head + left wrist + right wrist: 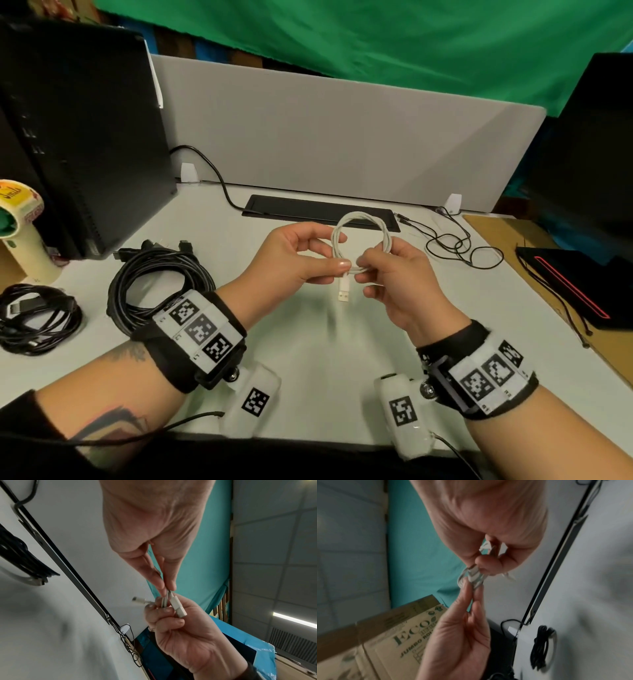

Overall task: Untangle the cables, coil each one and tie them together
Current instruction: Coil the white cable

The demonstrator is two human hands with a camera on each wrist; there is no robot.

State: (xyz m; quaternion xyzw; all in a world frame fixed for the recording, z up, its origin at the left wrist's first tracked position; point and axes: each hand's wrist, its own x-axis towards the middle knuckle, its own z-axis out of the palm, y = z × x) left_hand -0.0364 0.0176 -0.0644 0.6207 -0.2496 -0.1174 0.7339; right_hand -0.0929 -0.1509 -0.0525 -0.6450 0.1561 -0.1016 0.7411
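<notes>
A white USB cable is wound into a small upright coil above the desk's middle, its plug hanging below. My left hand pinches the bottom of the coil between thumb and fingers. My right hand pinches the same bundle from the right. In the left wrist view the white cable strands and its plug sit between both hands' fingertips. The right wrist view shows the white cable blurred between the fingers. A coiled black cable lies on the desk at the left, and another black bundle further left.
A black computer tower stands at the back left and a grey divider panel runs along the back. A thin black wire loops at the right, near a black box with a red line. A cream handheld fan stands far left.
</notes>
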